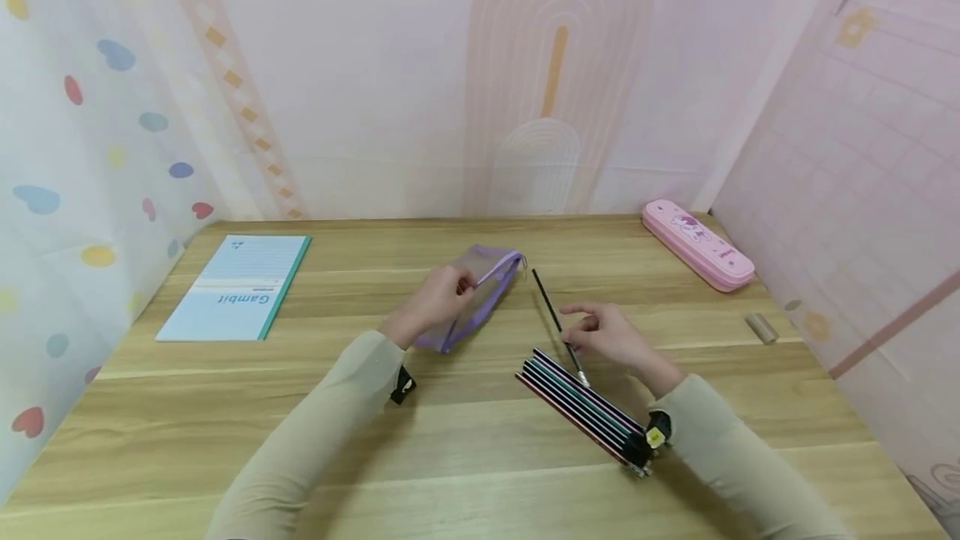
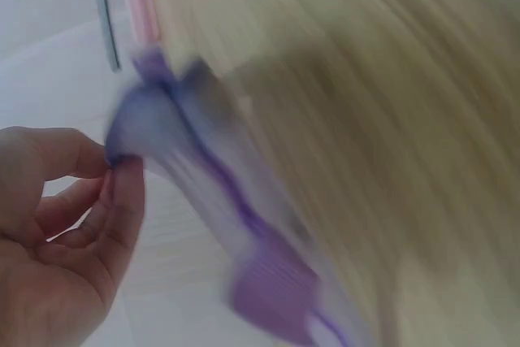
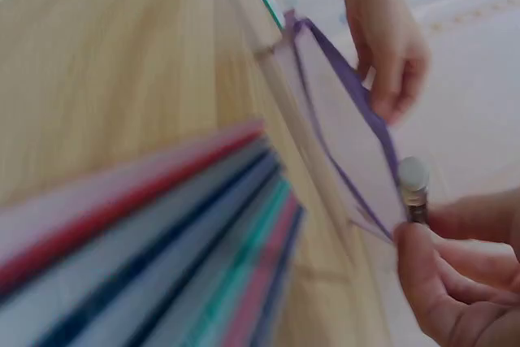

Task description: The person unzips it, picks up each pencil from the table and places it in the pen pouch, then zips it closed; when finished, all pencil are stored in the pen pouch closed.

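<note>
My left hand (image 1: 442,297) pinches the edge of a purple mesh zip pouch (image 1: 491,315). In the left wrist view the pouch (image 2: 195,144) is blurred, its rim bent at the fingertips. In the right wrist view the pouch's purple-edged mouth (image 3: 357,111) gapes. My right hand (image 1: 611,336) pinches a dark pencil (image 1: 551,307) near its eraser end, its other end pointing away toward the back, right of the pouch. The pencil's pale eraser and metal ferrule (image 3: 414,180) stick up from the fingertips. Several striped pencils (image 1: 577,407) lie together below the right hand.
A light blue notebook (image 1: 232,288) lies at the left of the wooden table (image 1: 450,473). At the back right is a pink pencil case (image 1: 697,244), with a small brownish block (image 1: 762,328) nearer. Patterned cloth (image 1: 375,90) hangs behind and at both sides.
</note>
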Motion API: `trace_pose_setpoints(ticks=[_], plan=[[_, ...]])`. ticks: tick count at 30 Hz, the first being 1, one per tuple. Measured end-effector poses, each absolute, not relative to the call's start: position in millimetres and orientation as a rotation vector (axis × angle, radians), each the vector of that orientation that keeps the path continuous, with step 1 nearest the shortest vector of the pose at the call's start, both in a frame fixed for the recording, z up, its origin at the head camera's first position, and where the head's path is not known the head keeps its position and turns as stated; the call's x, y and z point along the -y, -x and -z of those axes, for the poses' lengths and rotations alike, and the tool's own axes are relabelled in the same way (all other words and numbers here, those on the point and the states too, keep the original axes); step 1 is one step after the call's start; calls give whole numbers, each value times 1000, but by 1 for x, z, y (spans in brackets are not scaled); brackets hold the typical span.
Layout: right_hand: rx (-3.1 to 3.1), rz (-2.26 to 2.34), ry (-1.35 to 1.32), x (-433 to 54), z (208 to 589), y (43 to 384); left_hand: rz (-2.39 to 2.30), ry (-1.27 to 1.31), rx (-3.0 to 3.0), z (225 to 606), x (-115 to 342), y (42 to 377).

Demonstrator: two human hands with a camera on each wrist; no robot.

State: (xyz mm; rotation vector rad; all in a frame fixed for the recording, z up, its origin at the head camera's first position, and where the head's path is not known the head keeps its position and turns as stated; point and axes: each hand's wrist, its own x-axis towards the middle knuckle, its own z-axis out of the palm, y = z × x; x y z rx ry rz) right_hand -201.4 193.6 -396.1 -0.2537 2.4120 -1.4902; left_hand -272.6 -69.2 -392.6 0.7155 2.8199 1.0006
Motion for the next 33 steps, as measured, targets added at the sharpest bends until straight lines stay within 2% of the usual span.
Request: trace_pose_setpoints(ticks=[7, 17, 33], plan=[[-2202, 1841, 43, -159, 409, 212, -1201, -779, -2775, 394, 61, 270], [-2126, 2030, -147, -134, 415, 223, -1299, -759, -2698, 399, 45, 263], [-2233, 2027, -200, -113, 422, 233, -1314, -787, -2673, 398, 31, 256]])
